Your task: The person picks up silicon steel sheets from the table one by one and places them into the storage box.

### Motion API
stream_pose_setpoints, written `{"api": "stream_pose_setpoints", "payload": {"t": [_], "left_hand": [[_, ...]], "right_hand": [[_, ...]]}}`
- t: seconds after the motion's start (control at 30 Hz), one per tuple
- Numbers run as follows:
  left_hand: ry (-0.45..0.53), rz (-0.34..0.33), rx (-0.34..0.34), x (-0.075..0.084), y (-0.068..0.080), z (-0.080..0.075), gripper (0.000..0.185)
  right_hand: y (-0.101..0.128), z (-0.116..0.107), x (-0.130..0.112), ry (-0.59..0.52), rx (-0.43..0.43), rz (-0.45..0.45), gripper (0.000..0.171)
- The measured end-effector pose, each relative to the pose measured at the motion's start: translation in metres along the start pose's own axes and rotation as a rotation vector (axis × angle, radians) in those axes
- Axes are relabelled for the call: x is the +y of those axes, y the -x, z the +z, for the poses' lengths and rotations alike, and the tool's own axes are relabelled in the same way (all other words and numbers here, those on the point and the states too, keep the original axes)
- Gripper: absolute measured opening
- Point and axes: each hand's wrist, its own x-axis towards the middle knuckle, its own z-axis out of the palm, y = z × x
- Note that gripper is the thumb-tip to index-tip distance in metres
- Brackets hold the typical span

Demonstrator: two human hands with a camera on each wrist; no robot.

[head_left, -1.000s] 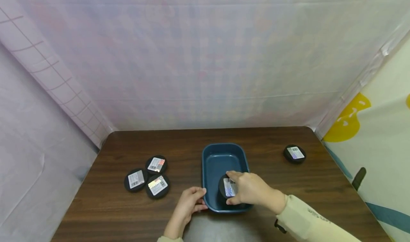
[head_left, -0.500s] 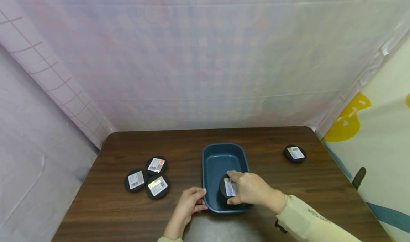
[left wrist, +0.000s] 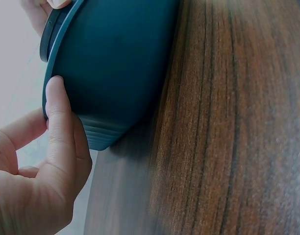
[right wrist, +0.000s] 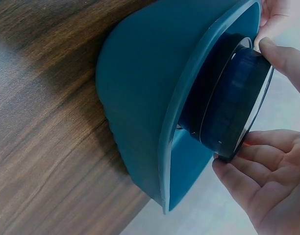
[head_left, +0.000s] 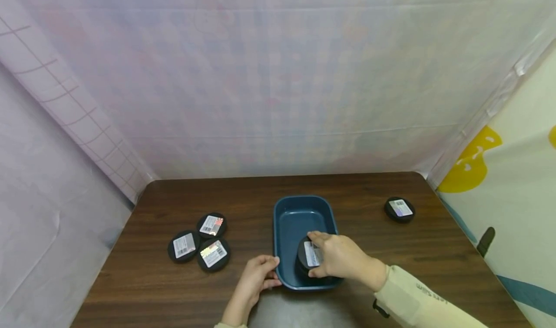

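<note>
R hand [head_left: 343, 258] pinching a black puck [head_left: 309, 254] inside the blue tray [head_left: 304, 207]; L hand [head_left: 256, 277] on the tray's near-left corner.

Head view: I see the puck w/ its white label tilted up, sitting in the near end of the tray at the tabletop [head_left: 347, 193] centre-front; R fingers curl over its top edge, thumb under its near edge. L fingers curl against the tray's outer wall. Three more pucks [head_left: 200, 243] cluster to the left, one lone puck [head_left: 399, 209] far right, well apart. L wrist view: the forefinger [left wrist: 59, 115] lies along the tray corner [left wrist: 115, 63], touching it; other fingers tucked back. R wrist view: fingers [right wrist: 282, 56] and thumb [right wrist: 243, 171] pinch the puck rim [right wrist: 238, 103] on opposite sides, puck partly below the tray rim [right wrist: 189, 107].
</note>
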Motion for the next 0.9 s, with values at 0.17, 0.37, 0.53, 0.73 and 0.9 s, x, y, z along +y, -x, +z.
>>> {"api": "stream_pose_setpoints", "payload": {"t": [0.17,0.37,0.53,0.73,0.9], "left_hand": [[-0.003,-0.003,0.003,-0.0003,-0.0002,0.0000,0.022],[-0.010,-0.002,0.000,-0.0005,-0.0003,-0.0004,0.024],[-0.011,-0.003,0.000,-0.0002,-0.0005,-0.0003,0.023],[-0.016,-0.012,0.001,-0.0012,-0.0014,-0.0002,0.025],[-0.026,-0.019,0.002,-0.0022,-0.0023,-0.0001,0.028]], "right_hand": [[0.0002,0.0015,0.0005,-0.003,0.010,-0.010,0.083],[0.0006,0.0014,-0.0006,-0.016,-0.004,-0.006,0.084],[-0.0002,0.0005,-0.0011,-0.016,-0.012,-0.009,0.083],[-0.0004,0.0011,-0.0005,-0.023,-0.017,-0.003,0.084],[0.0006,0.0026,0.0005,-0.021,-0.009,-0.013,0.084]]}}
